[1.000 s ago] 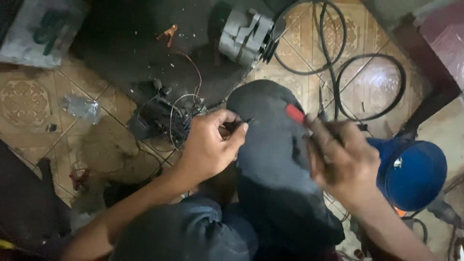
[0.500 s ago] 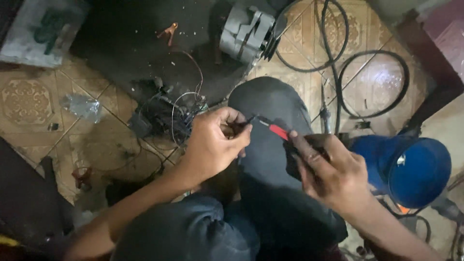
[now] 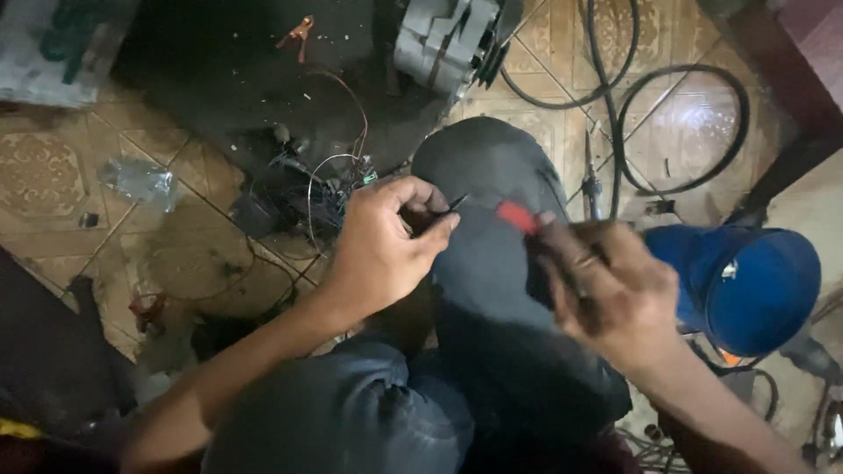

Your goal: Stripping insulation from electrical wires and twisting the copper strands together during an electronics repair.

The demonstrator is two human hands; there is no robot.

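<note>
My left hand (image 3: pixel 386 250) is closed over my raised knee in dark trousers (image 3: pixel 492 175), pinching the end of a thin dark wire (image 3: pixel 455 204). My right hand (image 3: pixel 615 294), blurred, grips a tool with a red handle (image 3: pixel 516 217) just right of the wire end. The two hands are close together above the knee. What the tool's tip looks like is hidden by blur.
On the patterned tile floor lie a tangle of wires and small parts (image 3: pixel 307 189), a grey alternator-like unit (image 3: pixel 448 35), black rubber belts (image 3: pixel 680 132), a blue cap-like object (image 3: pixel 755 285), a crumpled plastic bottle (image 3: pixel 136 180) and a box (image 3: pixel 53 44).
My right hand with the red-handled tool has moved back and forth beside the wire end; the left hand keeps its pinch in nearly the same place.
</note>
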